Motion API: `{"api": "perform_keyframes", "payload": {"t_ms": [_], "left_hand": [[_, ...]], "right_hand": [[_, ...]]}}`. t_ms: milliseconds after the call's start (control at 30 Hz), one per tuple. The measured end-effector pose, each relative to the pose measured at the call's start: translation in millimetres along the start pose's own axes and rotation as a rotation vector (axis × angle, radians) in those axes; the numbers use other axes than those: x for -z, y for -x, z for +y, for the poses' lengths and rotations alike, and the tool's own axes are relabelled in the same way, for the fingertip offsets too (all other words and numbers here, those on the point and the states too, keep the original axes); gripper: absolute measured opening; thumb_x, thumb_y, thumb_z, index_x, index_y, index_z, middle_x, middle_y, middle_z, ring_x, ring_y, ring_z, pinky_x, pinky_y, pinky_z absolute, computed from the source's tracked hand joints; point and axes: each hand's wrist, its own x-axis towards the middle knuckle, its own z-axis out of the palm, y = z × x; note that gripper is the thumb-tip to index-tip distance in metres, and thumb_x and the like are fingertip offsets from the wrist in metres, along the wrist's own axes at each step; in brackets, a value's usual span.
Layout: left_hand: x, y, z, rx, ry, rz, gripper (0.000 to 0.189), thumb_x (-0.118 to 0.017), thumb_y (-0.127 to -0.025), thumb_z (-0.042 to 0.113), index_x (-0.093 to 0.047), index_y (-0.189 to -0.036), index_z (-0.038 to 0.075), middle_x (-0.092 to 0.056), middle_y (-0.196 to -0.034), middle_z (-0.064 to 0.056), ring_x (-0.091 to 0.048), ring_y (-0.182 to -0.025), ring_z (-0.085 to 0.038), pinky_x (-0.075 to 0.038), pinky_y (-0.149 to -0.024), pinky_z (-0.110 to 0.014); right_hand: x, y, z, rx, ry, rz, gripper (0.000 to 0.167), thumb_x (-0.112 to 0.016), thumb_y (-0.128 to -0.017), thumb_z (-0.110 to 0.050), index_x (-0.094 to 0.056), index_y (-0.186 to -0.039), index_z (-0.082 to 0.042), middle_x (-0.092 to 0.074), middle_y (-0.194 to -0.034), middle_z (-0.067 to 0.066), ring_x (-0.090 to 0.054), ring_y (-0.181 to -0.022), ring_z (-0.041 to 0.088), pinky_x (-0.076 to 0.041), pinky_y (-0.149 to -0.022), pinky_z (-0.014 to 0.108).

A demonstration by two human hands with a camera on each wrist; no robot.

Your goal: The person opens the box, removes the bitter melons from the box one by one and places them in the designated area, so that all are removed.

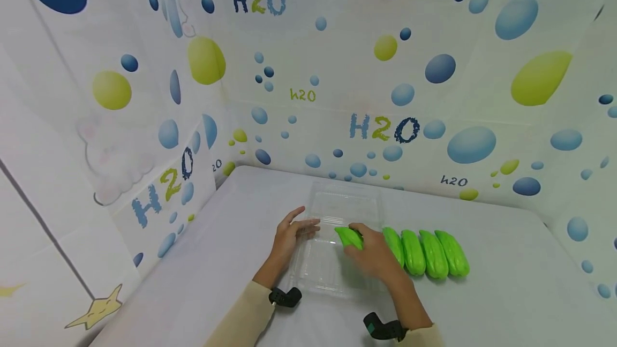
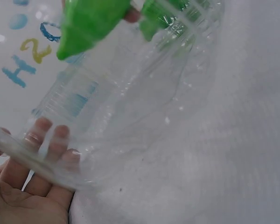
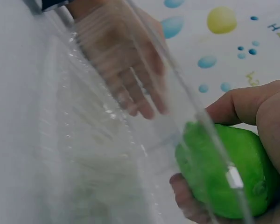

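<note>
A clear plastic box [image 1: 318, 272] lies on the white table, its lid [image 1: 344, 202] folded back toward the wall. Over the box, my right hand [image 1: 373, 255] grips a bright green, ridged vegetable [image 1: 349, 236] shaped like a bitter melon. Its tapered tip points left in the head view. The right wrist view shows thumb and fingers around the blunt end of this vegetable [image 3: 224, 175]. My left hand [image 1: 288, 235] is at the box's left side with fingers extended. In the left wrist view, those fingers [image 2: 58, 140] show through the clear plastic wall.
Several more green vegetables [image 1: 413, 253] lie side by side in a row to the right of the box, the nearest partly hidden by my right hand. Behind the white table [image 1: 231, 229] stands a wall covering [image 1: 337, 95] printed with drops and lettering.
</note>
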Motion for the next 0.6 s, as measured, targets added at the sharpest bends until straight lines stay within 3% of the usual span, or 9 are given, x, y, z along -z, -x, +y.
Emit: {"api": "perform_keyframes", "payload": {"t_ms": [167, 433, 600], "left_hand": [[-0.5, 1.0, 2.1, 0.005, 0.028, -0.004, 0.05, -0.043, -0.106, 0.006, -0.033, -0.155, 0.001, -0.067, -0.125, -0.027, -0.067, -0.114, -0.042, -0.055, -0.098, -0.047], [-0.4, 0.3, 2.8, -0.002, 0.024, -0.003, 0.051, -0.044, -0.105, 0.007, -0.033, -0.155, 0.001, -0.067, -0.125, -0.028, -0.067, -0.114, -0.042, -0.055, -0.099, -0.048], [-0.7, 0.5, 0.8, 0.01, 0.025, -0.003, 0.051, -0.044, -0.105, 0.007, -0.034, -0.155, 0.001, -0.067, -0.125, -0.028, -0.067, -0.114, -0.042, -0.055, -0.099, -0.047]], "right_hand": [[12.3, 1.3, 2.3, 0.007, -0.007, 0.042, 0.052, -0.073, -0.09, -0.024, -0.059, -0.139, -0.01, -0.067, -0.123, 0.006, -0.057, -0.093, 0.018, -0.049, -0.078, 0.033], [32.1, 5.7, 5.9, 0.018, -0.045, 0.089, 0.052, -0.07, -0.093, -0.026, -0.057, -0.14, -0.009, -0.066, -0.121, 0.007, -0.057, -0.095, 0.021, -0.049, -0.078, 0.034], [45.4, 9.7, 14.6, 0.045, -0.048, 0.171, 0.046, -0.067, -0.094, -0.023, -0.059, -0.138, -0.01, -0.067, -0.123, 0.01, -0.06, -0.101, 0.023, -0.05, -0.083, 0.039]]}}
